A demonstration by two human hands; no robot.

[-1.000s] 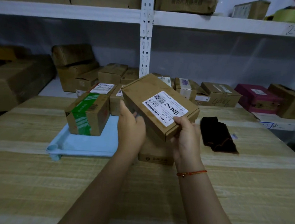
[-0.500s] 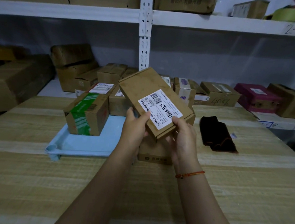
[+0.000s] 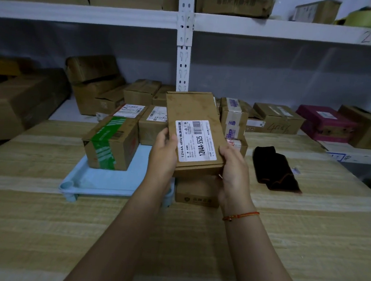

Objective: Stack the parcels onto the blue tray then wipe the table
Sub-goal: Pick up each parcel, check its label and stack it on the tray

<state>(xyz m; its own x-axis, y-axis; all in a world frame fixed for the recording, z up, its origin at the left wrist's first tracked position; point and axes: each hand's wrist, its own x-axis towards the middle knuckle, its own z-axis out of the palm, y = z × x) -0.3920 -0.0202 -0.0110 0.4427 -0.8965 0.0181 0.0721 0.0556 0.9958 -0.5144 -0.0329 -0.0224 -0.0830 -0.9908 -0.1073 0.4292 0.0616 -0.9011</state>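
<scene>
- Holding the flat parcel [image 3: 195,132] above the tabletop [image 3: 37,228], my left hand [image 3: 162,158] and right hand [image 3: 233,173] grip its sides.
- Blue tray [image 3: 100,181] carries two parcels; one more waits beside it; the wiping is not started.

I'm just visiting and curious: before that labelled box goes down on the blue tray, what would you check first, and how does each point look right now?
1. Grip: left hand and right hand both hold the flat labelled parcel: ok.
2. Free space on the blue tray in front of the green-taped parcel: ok.
3. Parcel level for setting down: not ok, it is tilted up.
4. Parcels left on the table: not ok, a small box remains beside the tray.
5. Black cloth within reach for wiping: ok.
</scene>
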